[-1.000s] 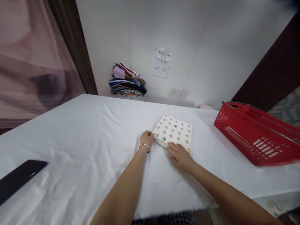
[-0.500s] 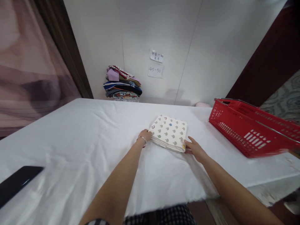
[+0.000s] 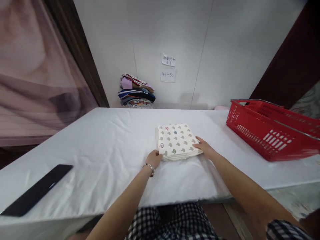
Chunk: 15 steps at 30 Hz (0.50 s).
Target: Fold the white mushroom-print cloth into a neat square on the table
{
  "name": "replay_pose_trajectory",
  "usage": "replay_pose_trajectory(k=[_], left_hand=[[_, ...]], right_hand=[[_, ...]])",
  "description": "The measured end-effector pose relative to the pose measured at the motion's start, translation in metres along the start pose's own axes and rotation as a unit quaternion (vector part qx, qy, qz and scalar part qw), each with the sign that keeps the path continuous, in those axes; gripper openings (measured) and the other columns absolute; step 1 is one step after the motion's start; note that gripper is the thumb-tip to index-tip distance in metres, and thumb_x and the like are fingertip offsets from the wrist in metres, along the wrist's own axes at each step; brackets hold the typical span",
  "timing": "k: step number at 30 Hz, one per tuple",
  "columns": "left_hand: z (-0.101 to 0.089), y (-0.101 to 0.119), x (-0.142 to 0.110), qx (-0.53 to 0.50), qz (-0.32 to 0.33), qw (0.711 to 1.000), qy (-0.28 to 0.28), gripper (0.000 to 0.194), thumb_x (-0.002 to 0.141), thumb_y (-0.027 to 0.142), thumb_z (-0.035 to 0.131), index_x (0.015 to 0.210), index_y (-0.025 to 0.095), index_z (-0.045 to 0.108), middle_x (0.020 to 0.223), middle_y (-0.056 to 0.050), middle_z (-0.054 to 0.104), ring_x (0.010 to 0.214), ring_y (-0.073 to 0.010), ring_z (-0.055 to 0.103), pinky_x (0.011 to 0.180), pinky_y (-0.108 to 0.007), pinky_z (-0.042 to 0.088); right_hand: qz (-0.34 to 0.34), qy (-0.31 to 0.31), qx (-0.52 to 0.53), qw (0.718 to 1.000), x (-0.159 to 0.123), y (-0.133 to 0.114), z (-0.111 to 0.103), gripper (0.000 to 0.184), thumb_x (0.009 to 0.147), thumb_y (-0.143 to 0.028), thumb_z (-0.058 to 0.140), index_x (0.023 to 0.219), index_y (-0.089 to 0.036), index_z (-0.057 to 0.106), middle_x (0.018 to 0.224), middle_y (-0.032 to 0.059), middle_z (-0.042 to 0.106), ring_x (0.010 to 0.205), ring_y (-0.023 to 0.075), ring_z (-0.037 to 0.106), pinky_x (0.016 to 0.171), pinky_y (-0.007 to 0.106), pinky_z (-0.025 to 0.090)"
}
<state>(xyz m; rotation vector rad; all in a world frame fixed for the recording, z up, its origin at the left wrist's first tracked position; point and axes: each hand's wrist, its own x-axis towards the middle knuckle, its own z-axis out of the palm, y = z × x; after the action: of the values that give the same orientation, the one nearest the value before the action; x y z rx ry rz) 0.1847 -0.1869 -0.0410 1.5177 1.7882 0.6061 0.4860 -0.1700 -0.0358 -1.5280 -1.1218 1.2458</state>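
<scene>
A folded white cloth (image 3: 176, 141) printed with grey, red, blue and green mushroom shapes lies on the white-covered table (image 3: 115, 143). My left hand (image 3: 154, 158), a bracelet at its wrist, is closed on the cloth's near left corner, thumb on top and the other fingers out of sight. At the right edge my right hand (image 3: 203, 146) grips the near right corner, with fingers over the top. Several layers show along the cloth's front fold.
A red plastic basket (image 3: 262, 130) stands on the right of the table. Folded fabrics (image 3: 137, 93) are piled against the back wall. A flat black object (image 3: 37, 190) lies at the left front. Paper notes (image 3: 168, 75) hang on the wall.
The folded cloth has turned on the table, its front edge now slanting the other way. My left hand has come nearer to me and my right hand slightly away. The view has shifted a little.
</scene>
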Motion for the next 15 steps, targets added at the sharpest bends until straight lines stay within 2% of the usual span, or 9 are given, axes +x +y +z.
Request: replay_pose_trajectory(k=[3,5,9,12,15], left_hand=[[-0.001,0.006,0.000,-0.005,-0.022,1.000,-0.020,0.011,0.072,0.025,0.054,0.080,0.019,0.058,0.074,-0.002,0.066,0.063,-0.0143,0.060,0.056,-0.022,0.041],[-0.003,0.010,0.003,-0.021,-0.026,0.999,-0.019,0.019,0.070,0.024,0.055,0.088,0.019,0.058,0.080,-0.002,0.067,0.062,-0.0138,0.060,0.056,-0.022,0.042],[-0.001,0.016,0.006,-0.030,-0.034,0.999,-0.016,0.029,0.070,0.026,0.055,0.099,0.021,0.055,0.091,-0.005,0.067,0.068,-0.0156,0.062,0.058,-0.023,0.043],[0.004,0.018,0.004,-0.021,-0.025,0.999,-0.019,0.027,0.072,0.026,0.053,0.098,0.021,0.055,0.094,-0.006,0.067,0.073,-0.0160,0.062,0.061,-0.023,0.044],[0.008,0.018,0.000,-0.019,-0.016,1.000,-0.019,0.024,0.071,0.025,0.054,0.095,0.020,0.057,0.091,-0.006,0.067,0.075,-0.0160,0.062,0.061,-0.022,0.044]], right_hand=[[0.034,0.013,-0.002,0.999,0.001,-0.008,-0.001,0.081,0.074,-0.041,0.063,0.140,-0.021,0.022,0.129,0.0114,0.051,0.104,0.0212,0.058,0.085,0.032,0.049],[0.041,0.016,0.000,0.999,0.002,-0.013,-0.001,0.076,0.075,-0.046,0.061,0.137,-0.020,0.028,0.129,0.0129,0.050,0.104,0.0214,0.058,0.080,0.031,0.050],[0.065,-0.016,0.022,0.998,0.006,-0.022,-0.002,0.063,0.073,-0.042,0.064,0.125,-0.013,0.045,0.113,0.0169,0.061,0.090,0.0236,0.064,0.068,0.032,0.052],[0.054,0.042,0.011,0.998,0.010,-0.021,-0.004,0.067,0.070,-0.035,0.068,0.128,-0.013,0.041,0.106,0.0149,0.065,0.087,0.0231,0.064,0.067,0.032,0.051],[0.019,0.092,-0.077,0.993,0.015,-0.014,-0.008,0.066,0.069,-0.032,0.067,0.128,-0.014,0.043,0.107,0.0123,0.064,0.093,0.0230,0.062,0.076,0.033,0.049]])
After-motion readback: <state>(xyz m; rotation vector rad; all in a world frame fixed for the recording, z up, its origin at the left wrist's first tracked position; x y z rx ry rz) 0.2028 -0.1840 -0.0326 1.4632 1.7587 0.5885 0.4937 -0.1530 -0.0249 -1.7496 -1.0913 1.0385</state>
